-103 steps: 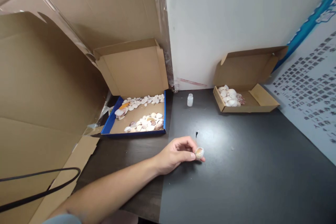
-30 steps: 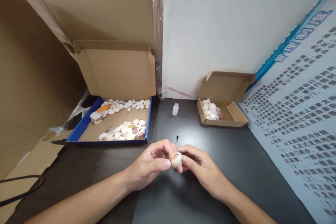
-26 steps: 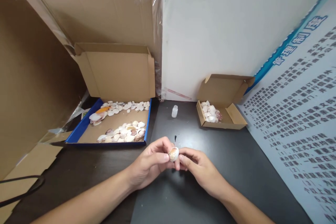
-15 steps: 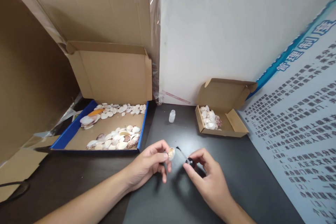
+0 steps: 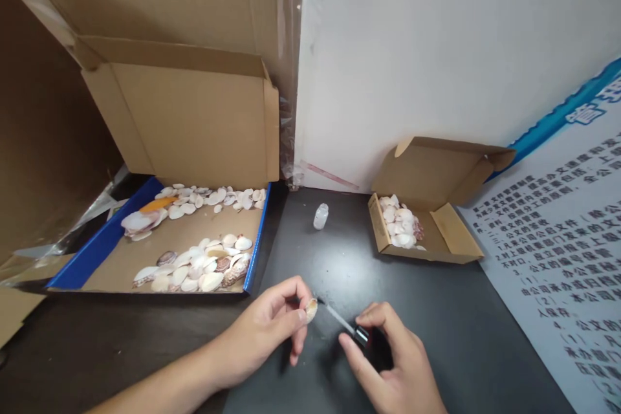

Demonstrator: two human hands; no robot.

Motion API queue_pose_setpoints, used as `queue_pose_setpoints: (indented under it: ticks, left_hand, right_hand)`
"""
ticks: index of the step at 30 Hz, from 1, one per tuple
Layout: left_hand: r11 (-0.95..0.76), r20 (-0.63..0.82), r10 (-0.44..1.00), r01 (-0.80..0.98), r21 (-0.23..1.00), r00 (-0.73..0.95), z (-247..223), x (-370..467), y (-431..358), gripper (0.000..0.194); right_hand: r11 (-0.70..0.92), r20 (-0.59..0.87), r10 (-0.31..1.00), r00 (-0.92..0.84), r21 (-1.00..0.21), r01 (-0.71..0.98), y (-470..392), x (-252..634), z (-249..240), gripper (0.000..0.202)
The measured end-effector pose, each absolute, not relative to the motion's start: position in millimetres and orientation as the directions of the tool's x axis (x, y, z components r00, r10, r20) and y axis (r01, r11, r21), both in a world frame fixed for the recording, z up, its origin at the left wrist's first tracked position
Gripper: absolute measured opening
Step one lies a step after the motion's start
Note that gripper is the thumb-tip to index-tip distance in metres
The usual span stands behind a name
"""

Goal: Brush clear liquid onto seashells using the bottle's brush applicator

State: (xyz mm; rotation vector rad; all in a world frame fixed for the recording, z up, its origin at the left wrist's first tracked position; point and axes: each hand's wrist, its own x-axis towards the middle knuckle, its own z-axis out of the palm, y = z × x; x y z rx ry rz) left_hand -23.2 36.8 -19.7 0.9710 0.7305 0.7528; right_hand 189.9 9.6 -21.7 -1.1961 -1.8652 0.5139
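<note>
My left hand point(image 5: 276, 323) pinches a small seashell point(image 5: 311, 310) by its edge, the hollow, yellowish side turned up. Between thumb and fingers, my right hand point(image 5: 398, 356) grips a black-capped brush point(image 5: 360, 335). Its pale stem point(image 5: 339, 317) points left, and the dark tip is at the shell's right edge; whether it touches is hard to tell. A small bottle point(image 5: 321, 216) without a cap, whitish and see-through, stands on the dark table beyond both hands.
At left, an open blue-edged cardboard box point(image 5: 169, 255) holds many shells and an orange piece point(image 5: 159, 204). A smaller open box point(image 5: 431, 255) with white and purplish shells stands back right. A white wall point(image 5: 417, 45) rises behind, and a printed sign point(image 5: 557, 233) lines the right.
The brush tip has come to the shell's edge from a small gap away. The shell has tilted and the view has shifted slightly.
</note>
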Motion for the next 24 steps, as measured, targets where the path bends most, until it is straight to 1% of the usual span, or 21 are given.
queue_pose_setpoints:
  ticks: [2, 3, 6, 10, 15, 19, 24]
  left_hand:
    - [0.359, -0.201, 0.815, -0.202, 0.911, 0.543, -20, -24, 37, 0.032]
    - [0.358, -0.201, 0.811, -0.194, 0.913, 0.55, -20, -25, 37, 0.032]
    - [0.346, -0.19, 0.807, -0.187, 0.919, 0.559, -21, -25, 38, 0.031]
    - [0.334, -0.189, 0.807, -0.167, 0.928, 0.559, -18, -24, 38, 0.03]
    - [0.316, -0.195, 0.807, -0.129, 0.94, 0.557, -14, -24, 37, 0.029]
    - [0.308, -0.189, 0.804, -0.124, 0.943, 0.564, -15, -25, 36, 0.027]
    - [0.321, -0.182, 0.803, -0.155, 0.934, 0.567, -20, -25, 37, 0.023]
  right_hand:
    - [0.416, 0.407, 0.901, -0.149, -0.715, 0.562, 10, 190, -23, 0.018]
    - [0.418, 0.41, 0.9, -0.144, -0.725, 0.548, 9, 190, -23, 0.017]
    - [0.474, 0.448, 0.876, -0.179, -0.732, 0.49, 7, 188, -21, 0.016]
    - [0.448, 0.441, 0.884, -0.159, -0.697, 0.56, 5, 186, -19, 0.018]
    - [0.507, 0.474, 0.857, -0.203, -0.704, 0.496, 2, 185, -17, 0.017]
    - [0.482, 0.46, 0.868, -0.189, -0.684, 0.547, 0, 184, -15, 0.017]
    - [0.549, 0.514, 0.831, -0.215, -0.688, 0.475, -1, 184, -13, 0.015]
